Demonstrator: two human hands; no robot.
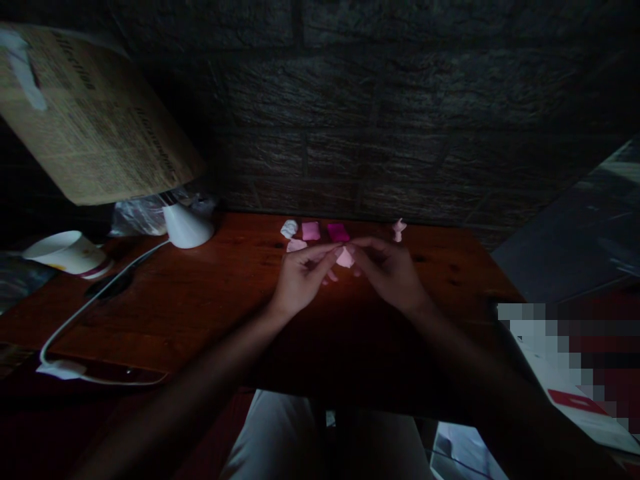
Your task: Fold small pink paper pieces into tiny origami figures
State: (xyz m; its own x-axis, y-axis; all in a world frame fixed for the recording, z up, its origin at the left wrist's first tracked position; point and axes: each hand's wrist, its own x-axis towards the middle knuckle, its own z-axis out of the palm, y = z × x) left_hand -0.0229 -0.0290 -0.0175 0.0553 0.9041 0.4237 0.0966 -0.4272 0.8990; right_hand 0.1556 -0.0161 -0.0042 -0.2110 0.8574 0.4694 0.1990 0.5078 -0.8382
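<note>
Both hands meet over the middle of a dark wooden table [200, 293]. My left hand [303, 277] and my right hand [387, 267] pinch a small pale pink piece of paper [345, 257] between their fingertips. Just behind them lie a white crumpled piece [289, 229], a pink square piece [311, 231], a magenta piece [339, 232], a pale pink piece [296, 245] and a small folded pink shape [399, 229].
A white lamp base [186, 225] with a white cable [90, 307] stands at the back left, under a newspaper-covered shade [90, 113]. A white cup [67, 253] lies on its side at the left. A stone wall [400, 133] closes the back. Papers [565, 393] lie right.
</note>
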